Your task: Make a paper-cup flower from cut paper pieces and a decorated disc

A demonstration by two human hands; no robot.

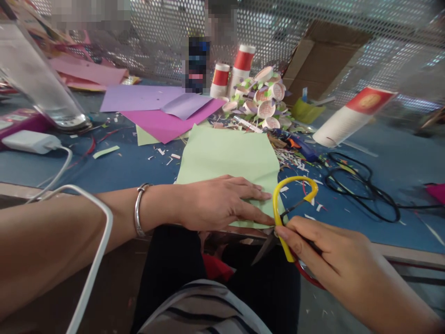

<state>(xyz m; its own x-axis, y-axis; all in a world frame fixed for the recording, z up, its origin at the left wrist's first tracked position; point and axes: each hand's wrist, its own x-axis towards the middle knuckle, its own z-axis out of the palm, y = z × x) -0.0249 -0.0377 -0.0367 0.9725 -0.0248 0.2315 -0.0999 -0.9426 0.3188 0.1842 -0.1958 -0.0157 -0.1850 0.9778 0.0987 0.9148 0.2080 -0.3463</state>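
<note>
A pale green sheet of paper [229, 153] lies at the near edge of the blue table, with a slight curl along its sides. My left hand [219, 202] rests flat on its near part, fingers stretched to the right. In my right hand [323, 250] is a pair of scissors [277, 204] with yellow and red handles, held at the sheet's near right corner. The blades point down and left, past the table edge. Part of the scissors is hidden behind my right fingers.
Purple and magenta sheets [146, 98] lie behind the green one. Small decorated paper cups [266, 109] are heaped at the back beside stacked red-and-white cups [241, 65]. A black cable [365, 185] coils at right. A white cable [107, 232] crosses my left arm. Paper scraps litter the table [139, 162].
</note>
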